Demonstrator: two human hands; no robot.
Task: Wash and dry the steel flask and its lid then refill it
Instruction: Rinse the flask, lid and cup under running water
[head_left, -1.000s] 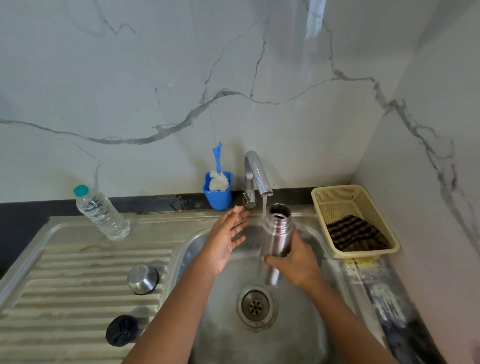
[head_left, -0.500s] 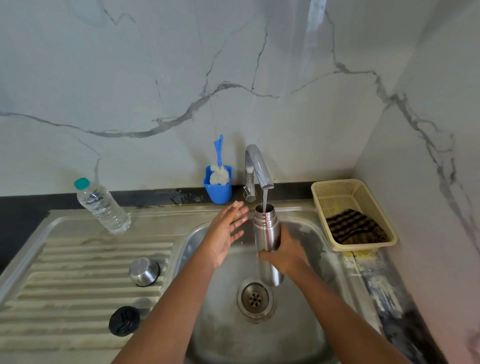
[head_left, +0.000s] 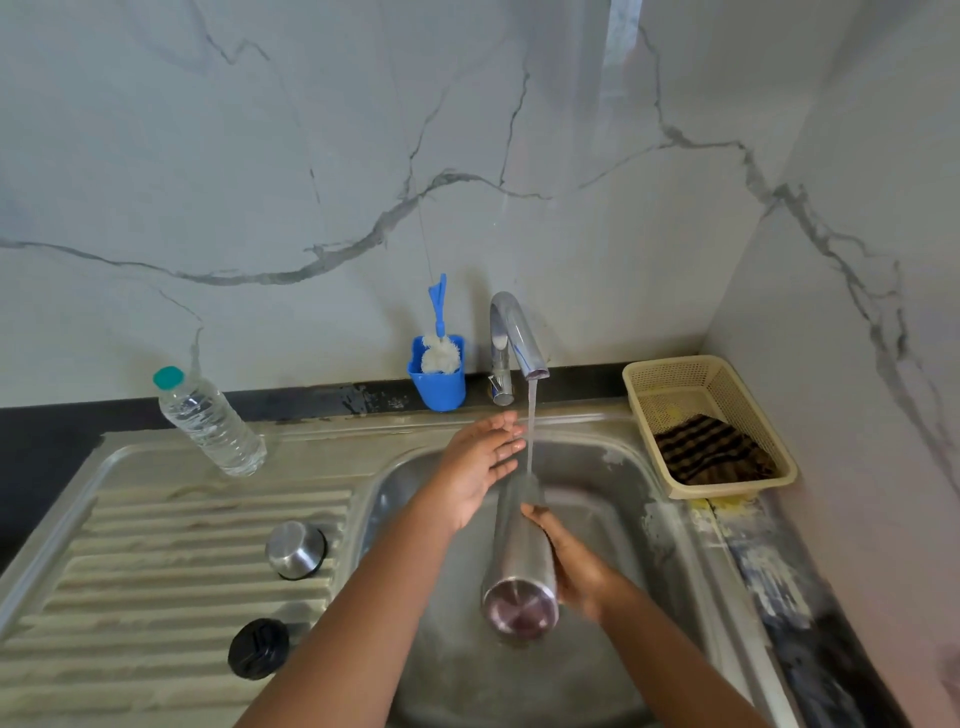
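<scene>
Rinse stage: right hand (head_left: 574, 566) grasps steel flask (head_left: 519, 551) under tap (head_left: 517, 332), left hand (head_left: 480, 462) released beside it; lid, drying, refill pending.

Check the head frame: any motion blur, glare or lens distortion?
Head view: the steel flask's upper end smears with motion blur under the tap stream; its base stays sharp. A bright window reflection streaks the marble wall. Wide-angle distortion bows the sink edges.

Steel flask (head_left: 519, 551) tilted, base toward camera, under running water, steel lid (head_left: 295, 548) on drainboard
</scene>
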